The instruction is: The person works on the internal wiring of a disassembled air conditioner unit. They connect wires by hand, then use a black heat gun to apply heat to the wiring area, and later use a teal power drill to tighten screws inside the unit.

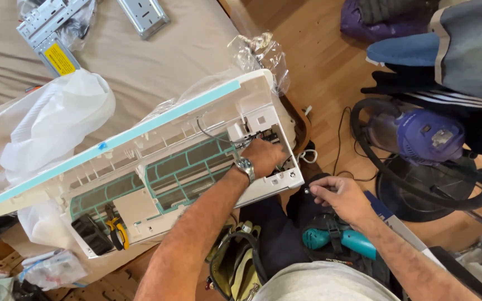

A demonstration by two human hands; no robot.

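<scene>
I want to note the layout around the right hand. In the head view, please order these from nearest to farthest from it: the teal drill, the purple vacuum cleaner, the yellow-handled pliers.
1. Teal drill: just below the right hand, at the person's waist.
2. Purple vacuum cleaner: up and to the right, on the wooden floor.
3. Yellow-handled pliers: far left, lying on the white air conditioner unit.

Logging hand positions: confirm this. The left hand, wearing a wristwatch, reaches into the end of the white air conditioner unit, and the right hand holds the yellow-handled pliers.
Wrong about the right hand: the head view shows it pinching something small and dark beside the unit's corner. The yellow-handled pliers lie untouched on the unit. The watch-wearing left hand does reach into the end.
</scene>
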